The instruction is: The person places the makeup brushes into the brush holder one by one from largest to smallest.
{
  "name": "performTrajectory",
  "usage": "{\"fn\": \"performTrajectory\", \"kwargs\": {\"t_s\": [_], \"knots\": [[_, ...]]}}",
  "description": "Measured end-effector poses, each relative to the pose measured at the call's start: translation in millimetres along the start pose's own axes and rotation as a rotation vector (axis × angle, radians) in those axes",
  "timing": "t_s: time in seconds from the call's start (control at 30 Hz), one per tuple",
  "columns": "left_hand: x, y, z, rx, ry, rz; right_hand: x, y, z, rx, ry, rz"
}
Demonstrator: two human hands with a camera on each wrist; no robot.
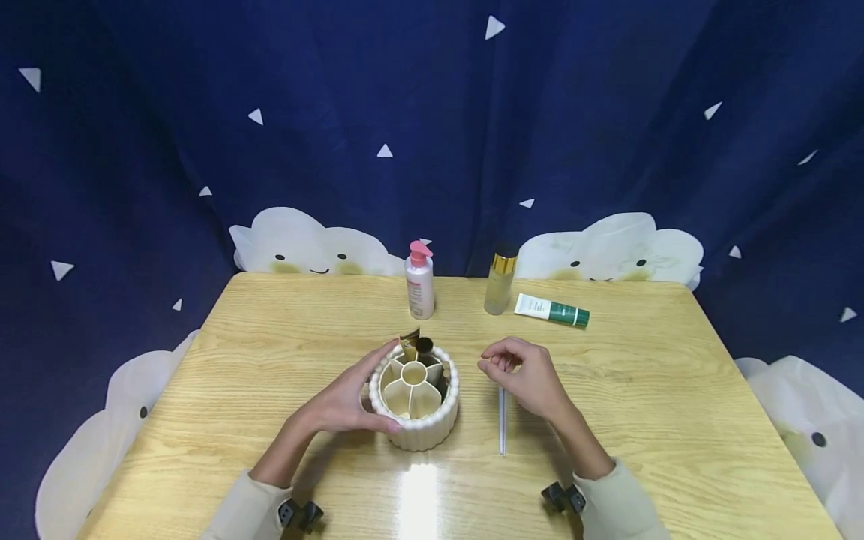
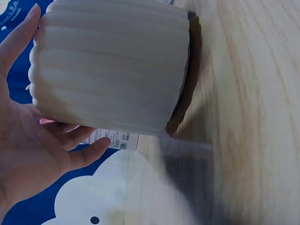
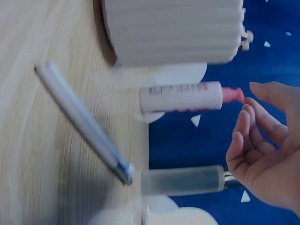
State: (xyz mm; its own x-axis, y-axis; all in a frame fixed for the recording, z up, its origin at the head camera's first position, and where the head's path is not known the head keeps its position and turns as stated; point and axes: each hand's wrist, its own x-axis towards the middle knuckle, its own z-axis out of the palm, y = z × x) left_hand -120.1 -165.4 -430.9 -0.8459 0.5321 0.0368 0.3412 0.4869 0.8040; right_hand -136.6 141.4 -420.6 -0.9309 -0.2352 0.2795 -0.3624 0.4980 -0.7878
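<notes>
My left hand (image 1: 344, 397) holds the side of a cream ribbed round makeup organizer (image 1: 421, 433), thumb at the near rim and fingers toward the far side. In the left wrist view the organizer (image 2: 112, 65) stands upright on the table. Its compartments hold a dark-bristled makeup brush (image 1: 424, 345), a gold-coloured item (image 1: 409, 348) and other dark items I cannot identify. Right of it, my right hand (image 1: 529, 375) hovers with loosely bent fingers and nothing visible in them. Below that hand lies a slim silvery-white stick-like item (image 3: 84, 119), its kind unclear.
Behind the organizer stands a white bottle with a pink pump (image 1: 420, 289). A clear bottle with a gold and black cap (image 1: 499, 285) is to its right. A white and green tube (image 1: 552, 310) lies beside that. A dark blue curtain (image 1: 432, 112) hangs behind the wooden table (image 1: 290, 322).
</notes>
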Motion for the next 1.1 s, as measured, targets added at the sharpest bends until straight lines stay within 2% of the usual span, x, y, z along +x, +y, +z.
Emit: {"fn": "performTrajectory", "kwargs": {"t_s": [0.17, 0.27, 0.53, 0.83, 0.97, 1.1], "knots": [[-0.8, -1.6, -4.0, -0.006, -0.012, 0.063, 5.5, 16.7, -7.0, -0.009, -0.042, 0.122], [-1.7, -1.9, -4.4, -0.011, -0.008, 0.075, 8.2, 26.9, -9.5, 0.003, -0.072, 0.197], [-6.0, -3.7, 0.2, -0.006, 0.044, 0.044, 11.8, 50.0, -12.3, -0.049, -0.147, 0.313], [-4.9, -4.6, 4.1, -0.021, 0.058, 0.034, 8.6, 65.5, -8.9, -0.074, -0.154, 0.419], [-4.8, -3.1, 5.5, -0.017, 0.060, -0.003, 8.2, 67.7, -4.4, -0.080, -0.153, 0.439], [-4.2, 0.0, 5.9, -0.011, 0.051, -0.046, 7.6, 70.4, 0.7, -0.145, -0.150, 0.454]]}}
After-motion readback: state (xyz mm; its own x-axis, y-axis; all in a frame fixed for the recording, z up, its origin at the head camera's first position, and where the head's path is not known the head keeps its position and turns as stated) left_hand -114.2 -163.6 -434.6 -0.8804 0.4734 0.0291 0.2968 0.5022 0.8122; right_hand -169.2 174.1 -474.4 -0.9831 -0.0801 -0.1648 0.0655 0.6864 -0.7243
